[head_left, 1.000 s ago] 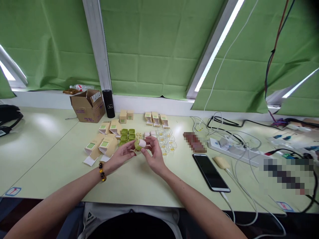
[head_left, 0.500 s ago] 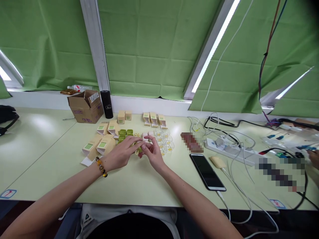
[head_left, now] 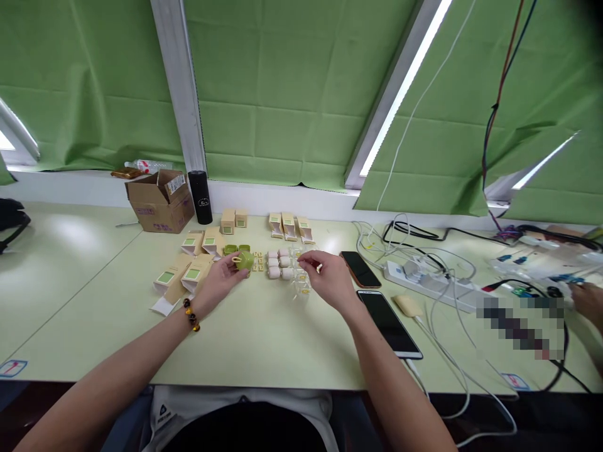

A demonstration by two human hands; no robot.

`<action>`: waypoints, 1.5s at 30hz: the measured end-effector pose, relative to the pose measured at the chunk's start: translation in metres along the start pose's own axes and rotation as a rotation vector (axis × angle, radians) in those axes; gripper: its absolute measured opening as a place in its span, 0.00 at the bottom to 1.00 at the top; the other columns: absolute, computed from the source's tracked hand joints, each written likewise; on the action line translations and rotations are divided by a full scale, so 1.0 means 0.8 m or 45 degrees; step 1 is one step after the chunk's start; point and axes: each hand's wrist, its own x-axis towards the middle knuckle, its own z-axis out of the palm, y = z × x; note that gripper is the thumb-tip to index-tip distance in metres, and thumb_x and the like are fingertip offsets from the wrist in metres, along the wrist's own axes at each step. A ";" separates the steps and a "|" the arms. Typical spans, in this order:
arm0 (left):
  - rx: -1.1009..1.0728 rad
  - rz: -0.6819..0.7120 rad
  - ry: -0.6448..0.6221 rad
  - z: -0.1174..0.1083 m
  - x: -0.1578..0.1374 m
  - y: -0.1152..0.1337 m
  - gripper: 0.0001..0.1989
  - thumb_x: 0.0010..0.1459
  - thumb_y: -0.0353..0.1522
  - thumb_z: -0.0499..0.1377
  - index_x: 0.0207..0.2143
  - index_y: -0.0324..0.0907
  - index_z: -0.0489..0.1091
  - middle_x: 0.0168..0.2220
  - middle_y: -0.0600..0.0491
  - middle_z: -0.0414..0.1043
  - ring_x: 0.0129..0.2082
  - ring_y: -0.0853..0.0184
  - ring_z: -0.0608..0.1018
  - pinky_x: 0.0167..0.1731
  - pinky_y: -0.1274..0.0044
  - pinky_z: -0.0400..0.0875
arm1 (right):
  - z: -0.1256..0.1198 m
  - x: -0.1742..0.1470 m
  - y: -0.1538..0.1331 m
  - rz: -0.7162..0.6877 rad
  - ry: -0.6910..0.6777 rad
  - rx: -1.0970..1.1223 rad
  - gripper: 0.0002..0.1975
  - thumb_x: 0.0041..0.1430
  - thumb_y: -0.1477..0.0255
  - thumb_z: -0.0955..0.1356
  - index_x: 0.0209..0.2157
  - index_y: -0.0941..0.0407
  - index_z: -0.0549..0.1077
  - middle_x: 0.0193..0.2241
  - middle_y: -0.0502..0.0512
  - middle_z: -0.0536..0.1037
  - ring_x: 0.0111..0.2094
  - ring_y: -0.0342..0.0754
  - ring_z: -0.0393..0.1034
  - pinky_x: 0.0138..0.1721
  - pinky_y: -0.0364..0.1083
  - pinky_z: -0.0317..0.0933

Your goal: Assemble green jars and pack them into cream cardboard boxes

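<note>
My left hand (head_left: 225,275) is closed around a small rounded green piece (head_left: 244,260) with a cream loop on its side, held just above the table. Beyond it stand several square green cups (head_left: 230,249). To its right lie small yellow pieces (head_left: 257,262), then pale pink cylinders (head_left: 274,263) in rows. My right hand (head_left: 327,276) is over the clear plastic pieces with yellow centres (head_left: 302,284), and partly covers them. Its thumb and forefinger are pinched together at their edge; what lies between the fingertips is too small to tell.
Cream cardboard boxes (head_left: 192,274) stand left and behind. Further back are an opened brown carton (head_left: 162,204) and a black bottle (head_left: 201,198). On the right lie two phones (head_left: 389,323), a white power strip (head_left: 428,285) and tangled cables. Another person's hand (head_left: 588,300) shows at the far right.
My hands were together over the green piece and have parted. The left has drawn left, holding it; the right has moved right to the clear pieces. The pink cylinders are now uncovered.
</note>
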 end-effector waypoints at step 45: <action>-0.656 -0.275 0.016 0.004 -0.008 -0.008 0.23 0.70 0.48 0.56 0.46 0.36 0.78 0.46 0.38 0.83 0.47 0.54 0.84 0.43 0.68 0.78 | 0.136 -0.009 -0.014 0.362 -0.146 1.609 0.21 0.58 0.51 0.75 0.44 0.49 0.74 0.44 0.53 0.75 0.41 0.49 0.75 0.32 0.48 0.77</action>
